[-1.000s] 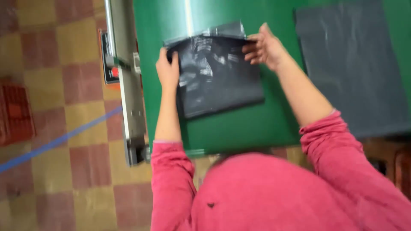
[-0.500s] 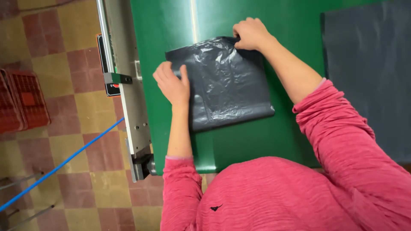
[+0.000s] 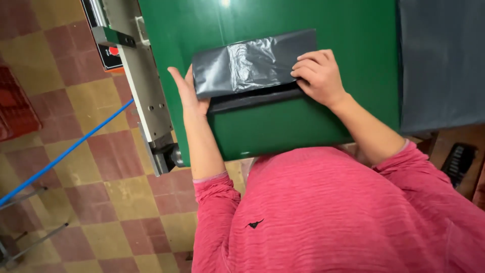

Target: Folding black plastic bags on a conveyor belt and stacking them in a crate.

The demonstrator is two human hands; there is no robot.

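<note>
We stand at the green bench (image 3: 283, 126), its metal rail (image 3: 146, 96) at nine o'clock. A dark sheet (image 3: 442, 60) lies at three o'clock, well apart. At twelve o'clock rests the grey plastic bag (image 3: 252, 65), folded over once into a band; further folding appears to remain. Our right hand (image 3: 318, 76) presses flat on its right end, grip apart. Our left hand (image 3: 187, 93) braces its left edge, grip apart.

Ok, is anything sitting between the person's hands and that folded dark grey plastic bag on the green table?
Nothing visible. The right hand rests flat on the folded dark grey plastic bag, and the left hand touches its left edge. Only bare green table surrounds it.
</note>
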